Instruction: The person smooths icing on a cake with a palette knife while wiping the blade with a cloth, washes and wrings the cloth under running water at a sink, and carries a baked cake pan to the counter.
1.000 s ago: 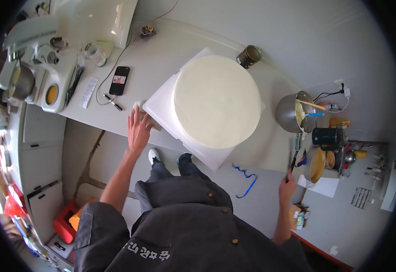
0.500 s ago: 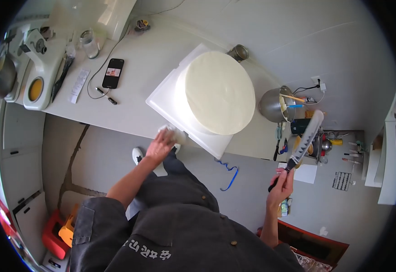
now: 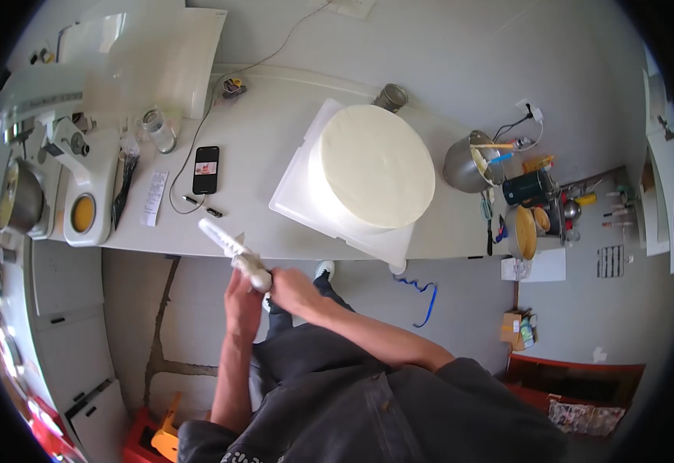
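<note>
My left hand [image 3: 242, 305] closes around a crumpled white cloth [image 3: 253, 272], pressed against the blade of a long cake spatula [image 3: 216, 234]. My right hand [image 3: 297, 293] is wrapped beside it at the spatula's handle end; the handle itself is hidden. The blade's rounded tip points up and left, over the counter edge. To the right of both hands, a large round cake [image 3: 379, 166] with smooth, pale cream stands on a white square board [image 3: 294, 197]. The board's near corner juts past the counter edge.
On the left of the counter [image 3: 252, 231] lie a phone [image 3: 206, 170], a cable, a paper slip [image 3: 153, 197] and a glass jar [image 3: 158, 131], near a white mixer [image 3: 90, 181]. To the right stand a steel bowl [image 3: 464, 166] and a yellow-filled bowl [image 3: 520, 231]. Blue ribbon [image 3: 432, 302] hangs below.
My right hand has brought the spatula from the far right across to my left hand. The cloth is now against the blade. The view has shifted slightly.
</note>
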### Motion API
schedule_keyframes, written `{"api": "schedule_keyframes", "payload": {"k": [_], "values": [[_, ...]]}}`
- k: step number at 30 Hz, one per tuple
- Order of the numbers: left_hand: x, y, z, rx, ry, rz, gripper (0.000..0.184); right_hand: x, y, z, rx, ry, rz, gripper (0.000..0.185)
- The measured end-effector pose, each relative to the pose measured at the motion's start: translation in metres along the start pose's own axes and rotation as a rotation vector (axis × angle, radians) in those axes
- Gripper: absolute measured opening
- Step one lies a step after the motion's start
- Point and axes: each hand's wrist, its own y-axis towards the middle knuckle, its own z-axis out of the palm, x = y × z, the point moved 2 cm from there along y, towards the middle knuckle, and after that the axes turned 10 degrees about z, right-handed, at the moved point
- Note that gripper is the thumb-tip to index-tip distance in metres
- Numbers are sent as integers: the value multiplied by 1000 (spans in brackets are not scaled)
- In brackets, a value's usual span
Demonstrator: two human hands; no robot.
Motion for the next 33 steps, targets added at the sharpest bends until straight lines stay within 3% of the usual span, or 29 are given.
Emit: {"api": "schedule_keyframes", "payload": {"k": [1, 4, 10, 14, 16, 17, 18, 19, 20, 22, 23, 25, 29, 30, 31, 33], "values": [[1, -6, 17, -37, 81, 107, 39, 14, -2, 6, 36, 6, -60, 19], [24, 6, -19, -201, 155, 180, 34, 40, -20, -8, 166, 27, 15, 18], [21, 38, -14, -409, 76, 284, 34, -5, -64, -42, 129, 148, 140, 15], [18, 88, -24, -323, 200, 389, 38, -40, -119, -96, 90, 122, 183, 15], [12, 112, -21, -210, 713, 428, 38, -56, -144, -117, 38, 161, 219, 19], [14, 124, -17, -208, 730, 423, 38, -56, -155, -128, -12, 201, 216, 22], [18, 136, -9, -64, 1071, 535, 43, -50, -164, -137, -10, 218, 223, 22], [24, 141, -2, 97, 1407, 643, 48, -44, -172, -149, -25, 319, 363, 22], [32, 141, 1, 109, 1422, 642, 48, -43, -177, -156, -41, 419, 501, 22], [55, 142, 12, 139, 2076, 595, 60, -47, -183, -163, -154, 406, 454, 21], [65, 148, 4, 163, 2081, 603, 60, -47, -187, -166, -263, 378, 410, 21], [80, 161, -12, 576, 2047, 595, 70, -48, -191, -172, -347, 442, 408, 22], [68, 171, 26, 541, 2114, 593, 58, -62, -187, -202, -330, 777, 498, 27], [70, 163, 33, 468, 2109, 759, 56, -67, -182, -215, -401, 851, 463, 30], [73, 150, 39, 466, 2102, 768, 56, -72, -177, -228, -470, 927, 427, 33], [74, 117, 48, 491, 1770, 811, 58, -90, -169, -249, -545, 907, 393, 40]]}}
